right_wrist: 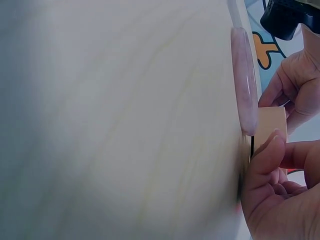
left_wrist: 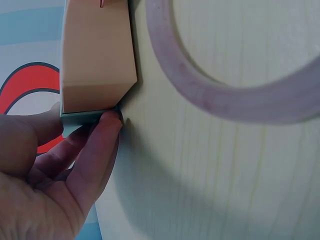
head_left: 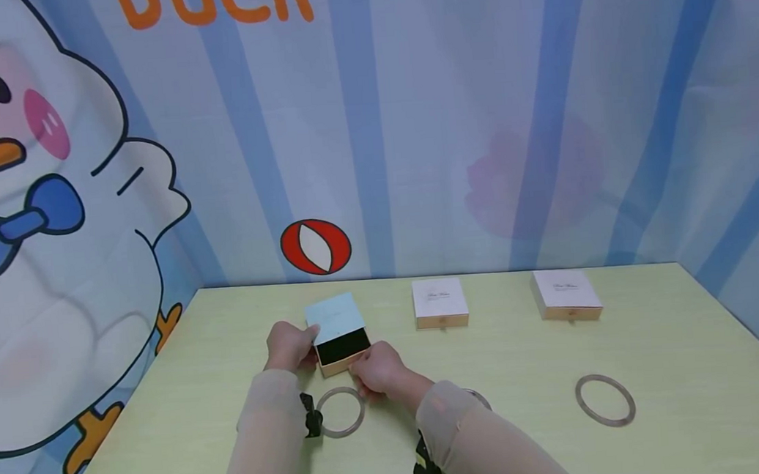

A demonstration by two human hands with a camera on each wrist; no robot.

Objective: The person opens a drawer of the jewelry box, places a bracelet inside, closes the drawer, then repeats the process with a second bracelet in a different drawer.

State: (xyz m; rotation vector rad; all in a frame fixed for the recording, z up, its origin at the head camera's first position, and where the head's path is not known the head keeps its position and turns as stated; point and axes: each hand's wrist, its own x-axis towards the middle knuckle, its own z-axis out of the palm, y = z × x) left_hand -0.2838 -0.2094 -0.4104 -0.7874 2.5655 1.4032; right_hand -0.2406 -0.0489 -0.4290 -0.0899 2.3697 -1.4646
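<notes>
steadying the blue box [head_left: 334, 316] with the left hand [head_left: 291, 346], the person grips its drawer [head_left: 337, 366] with the right hand [head_left: 381, 369]. the box sits toward the back left of the surface [head_left: 528, 373], turned slightly askew, its drawer partly out and showing a black inside; whether anything lies in there i can't tell. the left fingers are narrow, pinching the box by its left side, and the right thumb and fingers pinch the drawer near its front right corner.

what worries me is that corner hold: a pull from one side could skew the drawer and jam it, or, with too much force, bring it clean out of the cover. if the left pinch slips, the whole box may slide or twist instead. the nearest bangle [head_left: 343, 433] lies just in front of the box, between the wrists, and the black wrist gear [head_left: 311, 416] could knock it. another bangle [head_left: 479, 397] is half hidden by the right sleeve [head_left: 493, 438], so a low forearm might sweep it aside. the third bangle [head_left: 618, 421] lies well apart, and looks safe enough.
</notes>
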